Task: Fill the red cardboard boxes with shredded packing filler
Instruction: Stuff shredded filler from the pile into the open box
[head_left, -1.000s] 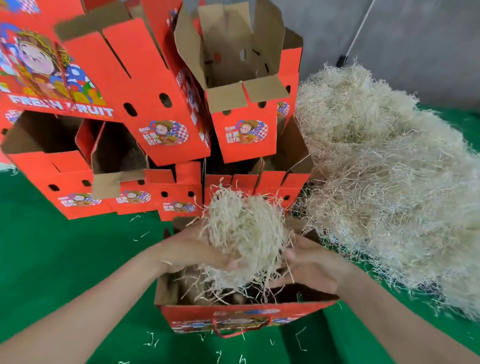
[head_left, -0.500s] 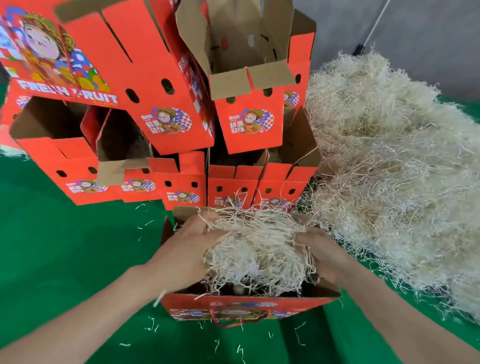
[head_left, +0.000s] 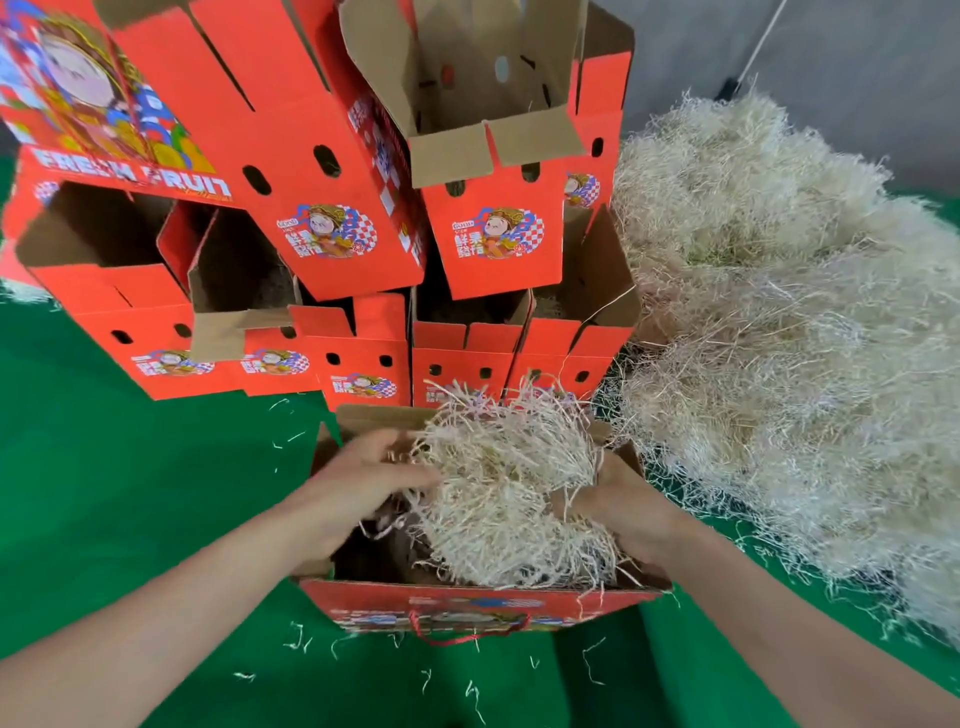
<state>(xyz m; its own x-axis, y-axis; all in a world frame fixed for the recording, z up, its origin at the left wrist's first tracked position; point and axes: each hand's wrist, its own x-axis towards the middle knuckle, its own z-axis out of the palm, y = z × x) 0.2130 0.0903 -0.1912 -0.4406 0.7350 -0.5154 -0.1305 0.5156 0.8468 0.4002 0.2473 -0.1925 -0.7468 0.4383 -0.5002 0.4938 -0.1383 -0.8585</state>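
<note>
An open red cardboard box (head_left: 467, 605) with a red cord handle stands on the green floor right in front of me. A clump of pale shredded filler (head_left: 498, 483) sits in its mouth and bulges above the rim. My left hand (head_left: 358, 483) presses against the clump's left side with fairly straight fingers. On the clump's right side, my right hand (head_left: 623, 499) grips the strands, its fingertips buried in them. The box's left part shows dark, unfilled space.
A large heap of loose filler (head_left: 779, 338) lies on the right, touching the box's corner. Several open red boxes (head_left: 322, 208) are stacked behind, some tilted. Stray shreds dot the green floor (head_left: 130, 493). A grey wall stands behind.
The clump, held high above the box a second ago, has come down into its mouth. Both hands have sunk with it, and the left hand's fingers have flattened against it.
</note>
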